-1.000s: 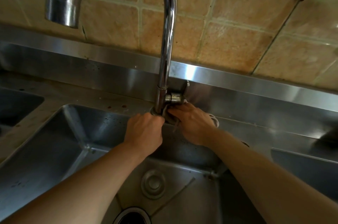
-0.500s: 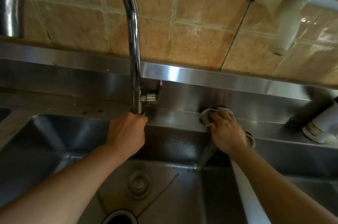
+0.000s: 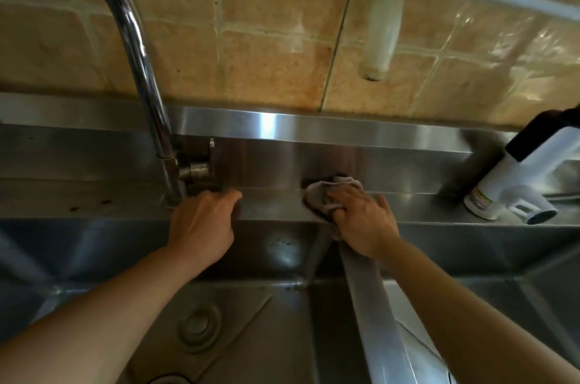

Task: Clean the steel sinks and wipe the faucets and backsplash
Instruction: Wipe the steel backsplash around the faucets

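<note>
Steel sinks: one basin (image 3: pixel 251 321) fills the frame from 6 to 9 o'clock, its round drain fitting (image 3: pixel 200 325) near 7 o'clock; a second basin (image 3: pixel 518 305) shows at 4 o'clock, and a steel divider (image 3: pixel 373 314) runs between them.
Backsplash: a steel band (image 3: pixel 345 151) crosses the middle from 9 to 3 o'clock, with tan wall tiles (image 3: pixel 270 66) above it at 12 o'clock.
Rear ledge: the flat steel strip (image 3: pixel 270 205) between basin and backsplash, with small dark red spots (image 3: pixel 105 202) on it at 9 o'clock.
Faucet: a chrome gooseneck (image 3: pixel 138 48) rises from the ledge toward 10 o'clock, its side valve (image 3: pixel 196 168) just above the left hand.
White appliance: a white body with a black top (image 3: pixel 518 176) stands on the ledge at 3 o'clock.
White pipe: it hangs on the tiles (image 3: pixel 383 23) at 1 o'clock.
Left hand: (image 3: pixel 204 223) rests on the ledge edge beside the faucet base, its fingers curled over the lip and holding nothing that I can see.
Right hand: (image 3: pixel 361 220) presses down near centre, its fingers bunched around the cloth.
Cloth: a grey rag (image 3: pixel 320 195) crumpled under the right fingers, on the ledge and touching the foot of the backsplash.
Step, as I judge it: wiping the ledge and lower backsplash toward 3 o'clock.
Risk one: a sweep carried on to 3 o'clock could knock the white appliance over, since it stands in the cloth's path.
Risk two: the spots at 9 o'clock lie behind the cloth's line and could go unwiped.
Risk three: a bunched cloth covers little steel and may leave streaks.
</note>
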### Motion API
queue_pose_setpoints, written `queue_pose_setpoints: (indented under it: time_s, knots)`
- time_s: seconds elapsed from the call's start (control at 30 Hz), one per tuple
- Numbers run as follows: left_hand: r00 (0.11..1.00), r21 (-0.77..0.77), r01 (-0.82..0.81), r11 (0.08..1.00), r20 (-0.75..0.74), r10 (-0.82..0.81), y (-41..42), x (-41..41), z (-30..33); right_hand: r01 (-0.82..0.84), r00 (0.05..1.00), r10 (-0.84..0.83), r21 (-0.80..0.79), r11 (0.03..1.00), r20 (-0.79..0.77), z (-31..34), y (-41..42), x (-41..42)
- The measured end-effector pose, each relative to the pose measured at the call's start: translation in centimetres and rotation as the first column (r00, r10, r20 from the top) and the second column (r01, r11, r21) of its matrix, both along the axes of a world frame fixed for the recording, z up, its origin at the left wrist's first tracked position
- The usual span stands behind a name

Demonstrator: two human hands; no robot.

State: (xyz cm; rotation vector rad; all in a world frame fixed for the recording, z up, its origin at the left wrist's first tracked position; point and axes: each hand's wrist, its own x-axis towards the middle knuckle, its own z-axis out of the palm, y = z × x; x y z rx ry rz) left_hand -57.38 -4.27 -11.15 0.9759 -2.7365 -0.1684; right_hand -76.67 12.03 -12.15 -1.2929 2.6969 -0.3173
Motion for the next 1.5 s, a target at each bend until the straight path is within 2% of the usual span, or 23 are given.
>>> queue_pose_setpoints:
  time_s: [0.17, 0.27, 0.37, 0.43, 0.5, 0.6, 0.7, 0.77, 0.87, 1.03, 1.1, 1.2, 1.23, 1.27, 1.3, 1.33, 1.37, 1.4, 1.43, 1.5]
  knots:
    - [0.993, -0.078, -0.054, 0.995, 0.099, 0.062, 1.3, -2.0, -0.2, 0.341, 0.940, -0.337, 0.080, 0.937, -0.056, -0.5, 6.8, -6.4]
    - [0.985, -0.098, -0.099, 0.990, 0.130, 0.111, 1.5, -2.1, -0.2, 0.460, 0.888, -0.455, 0.097, 0.883, -0.071, -0.9, 10.0, -9.8]
    - [0.980, -0.093, -0.123, 0.988, 0.144, 0.135, 1.5, -2.2, -0.2, 0.564, 0.824, -0.564, -0.014, 0.826, -0.050, -1.6, 9.4, -10.5]
    - [0.977, -0.111, -0.124, 0.986, 0.162, 0.141, 1.5, -2.3, -0.3, 0.633, 0.774, -0.633, -0.004, 0.774, -0.028, -1.6, 7.7, -10.0]
    - [0.976, -0.115, -0.112, 0.987, 0.177, 0.131, 1.3, -2.5, -0.3, 0.611, 0.792, -0.611, 0.052, 0.790, -0.021, -1.4, 6.1, -8.4]
    - [0.975, -0.143, -0.094, 0.985, 0.186, 0.120, 0.8, -2.8, -0.4, 0.365, 0.930, -0.363, 0.030, 0.930, -0.062, -1.2, 4.5, -4.9]
    - [0.967, -0.187, -0.101, 0.977, 0.212, 0.140, 0.9, -3.4, -0.5, 0.161, 0.986, -0.161, -0.001, 0.987, -0.037, -1.3, 4.6, -3.8]
    - [0.964, -0.204, -0.112, 0.972, 0.216, 0.157, 1.0, -3.5, -0.6, 0.243, 0.970, -0.244, -0.010, 0.970, -0.015, -1.2, 5.9, -5.9]
    - [0.971, -0.194, -0.111, 0.975, 0.186, 0.148, 1.3, -3.4, -0.8, 0.493, 0.869, -0.493, 0.003, 0.870, -0.032, -1.0, 9.1, -9.5]
    - [0.969, -0.211, -0.093, 0.973, 0.207, 0.137, 1.6, -3.5, -0.6, 0.657, 0.753, -0.656, -0.007, 0.754, 0.061, -0.4, 7.6, -10.6]
    - [0.971, -0.224, -0.078, 0.972, 0.205, 0.126, 1.7, -3.4, -0.4, 0.659, 0.749, -0.654, -0.021, 0.751, 0.107, -0.2, 6.3, -9.8]
    - [0.969, -0.219, -0.057, 0.974, 0.223, 0.107, 1.4, -3.2, -0.1, 0.449, 0.893, -0.443, -0.098, 0.888, 0.082, -0.8, 5.6, -7.3]
    - [0.972, -0.210, -0.054, 0.976, 0.215, 0.100, 1.4, -3.0, -0.1, 0.381, 0.924, -0.370, -0.171, 0.909, 0.094, -1.1, 5.8, -6.8]
    - [0.974, -0.198, -0.055, 0.979, 0.206, 0.096, 1.4, -3.0, -0.1, 0.368, 0.929, -0.345, -0.267, 0.891, 0.130, -1.1, 6.0, -6.4]
    - [0.975, -0.187, -0.059, 0.981, 0.202, 0.097, 1.5, -2.9, -0.1, 0.400, 0.917, -0.359, -0.397, 0.826, 0.175, -0.9, 6.2, -6.3]
    - [0.973, -0.180, -0.065, 0.981, 0.206, 0.102, 1.5, -2.9, 0.0, 0.475, 0.879, -0.415, -0.523, 0.708, 0.237, -0.6, 6.3, -6.7]
    - [0.972, -0.178, -0.072, 0.981, 0.207, 0.109, 1.6, -2.9, 0.1, 0.563, 0.819, -0.489, -0.583, 0.586, 0.299, -0.1, 6.4, -7.6]
    - [0.973, -0.173, -0.080, 0.982, 0.201, 0.115, 1.7, -2.9, 0.2, 0.649, 0.750, -0.551, -0.565, 0.510, 0.365, 0.4, 6.3, -8.4]
    - [0.974, -0.165, -0.082, 0.983, 0.196, 0.114, 1.6, -2.9, 0.1, 0.727, 0.682, -0.587, -0.496, 0.475, 0.436, 0.9, 5.9, -9.1]
    - [0.978, -0.141, -0.079, 0.987, 0.181, 0.104, 1.3, -2.7, 0.0, 0.819, 0.573, -0.623, -0.345, 0.458, 0.533, 1.9, 3.6, -8.8]
